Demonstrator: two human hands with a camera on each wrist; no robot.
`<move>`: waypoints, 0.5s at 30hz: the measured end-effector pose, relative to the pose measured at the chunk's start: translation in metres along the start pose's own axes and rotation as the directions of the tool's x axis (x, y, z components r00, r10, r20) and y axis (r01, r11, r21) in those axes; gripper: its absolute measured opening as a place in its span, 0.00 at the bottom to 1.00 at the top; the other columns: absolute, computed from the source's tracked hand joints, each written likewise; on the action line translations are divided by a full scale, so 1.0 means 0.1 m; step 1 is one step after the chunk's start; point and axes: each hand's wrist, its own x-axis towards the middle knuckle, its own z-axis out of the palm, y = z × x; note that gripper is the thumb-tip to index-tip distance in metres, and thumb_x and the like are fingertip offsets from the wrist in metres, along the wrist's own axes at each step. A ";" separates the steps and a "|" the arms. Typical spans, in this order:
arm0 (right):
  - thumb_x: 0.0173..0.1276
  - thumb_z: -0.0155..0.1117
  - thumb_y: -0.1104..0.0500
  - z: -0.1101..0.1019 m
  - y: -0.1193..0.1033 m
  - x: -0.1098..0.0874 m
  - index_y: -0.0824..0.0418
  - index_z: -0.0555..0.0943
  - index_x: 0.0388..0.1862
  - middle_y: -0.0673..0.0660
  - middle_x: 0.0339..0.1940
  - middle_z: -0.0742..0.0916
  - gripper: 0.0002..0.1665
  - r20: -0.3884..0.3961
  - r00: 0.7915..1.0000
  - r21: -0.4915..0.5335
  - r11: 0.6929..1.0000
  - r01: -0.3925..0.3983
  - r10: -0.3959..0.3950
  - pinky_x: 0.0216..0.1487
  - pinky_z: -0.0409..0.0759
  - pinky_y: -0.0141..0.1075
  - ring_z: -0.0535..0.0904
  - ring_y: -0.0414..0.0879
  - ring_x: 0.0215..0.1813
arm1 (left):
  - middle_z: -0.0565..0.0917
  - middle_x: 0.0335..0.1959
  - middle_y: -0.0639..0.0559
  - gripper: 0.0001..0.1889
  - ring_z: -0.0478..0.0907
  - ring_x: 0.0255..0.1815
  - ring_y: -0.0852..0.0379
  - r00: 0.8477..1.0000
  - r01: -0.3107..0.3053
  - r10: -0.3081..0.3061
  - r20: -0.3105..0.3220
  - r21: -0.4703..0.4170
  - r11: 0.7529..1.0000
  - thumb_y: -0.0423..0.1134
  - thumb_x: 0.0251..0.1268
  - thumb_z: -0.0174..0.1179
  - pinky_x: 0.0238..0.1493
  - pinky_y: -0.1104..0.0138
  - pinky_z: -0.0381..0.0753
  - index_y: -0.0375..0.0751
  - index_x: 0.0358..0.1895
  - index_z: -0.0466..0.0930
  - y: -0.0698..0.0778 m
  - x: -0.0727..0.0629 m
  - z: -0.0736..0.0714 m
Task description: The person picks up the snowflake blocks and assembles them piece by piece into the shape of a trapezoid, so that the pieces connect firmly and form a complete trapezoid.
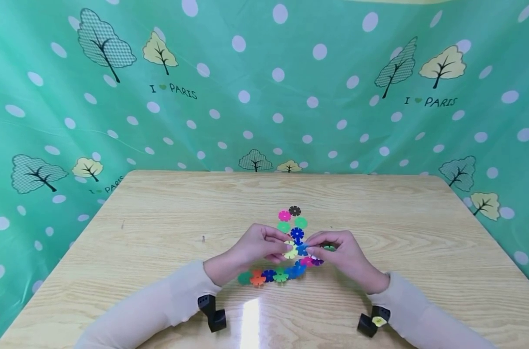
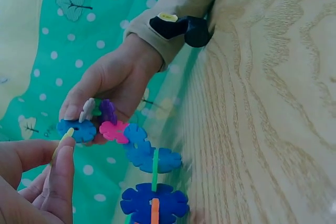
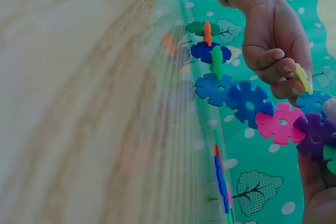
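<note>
I see a yellow disc (image 1: 290, 250) near the middle of the head frame, a bit low and to the right. The left hand (image 1: 262, 245) has its grip on it, pinching it between thumb and fingers. Just beside it, the right hand (image 1: 339, 251) pinches a blue disc (image 1: 302, 250) in its own grip. The two discs meet or nearly meet; I can't tell if one sits in the other's slot.

The blue disc is the end of a long chain (image 1: 280, 275), which bends down and to the left, toward the bottom middle of the frame. In it I see white, purple, pink, green and orange bits.

These bits look like thin plastic, so I think each one is very light. They should be stiff, with only a tiny bend, and a little slippery because they look smooth. One disc probably won't break easily, but the chain could twist or pop apart where the bits join.

The best place to hold the yellow disc is flat on its two faces, near the edge, with the notches poking out free. For the chain, I'd pinch the blue disc close to the join. Loose discs (image 1: 284, 215) lie farther up the frame on the tabletop (image 1: 181, 208).
</note>
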 end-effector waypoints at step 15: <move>0.60 0.66 0.67 0.02 -0.01 -0.02 0.61 0.84 0.28 0.54 0.32 0.87 0.03 0.019 1.000 0.021 1.000 -0.003 0.002 0.27 0.79 0.33 0.81 0.42 0.35 | 0.85 0.28 0.49 0.10 0.80 0.20 0.62 0.999 0.046 -0.048 -0.016 -0.077 0.996 0.28 0.59 0.62 0.30 0.69 0.84 0.27 0.43 0.81 -0.04 0.01 0.08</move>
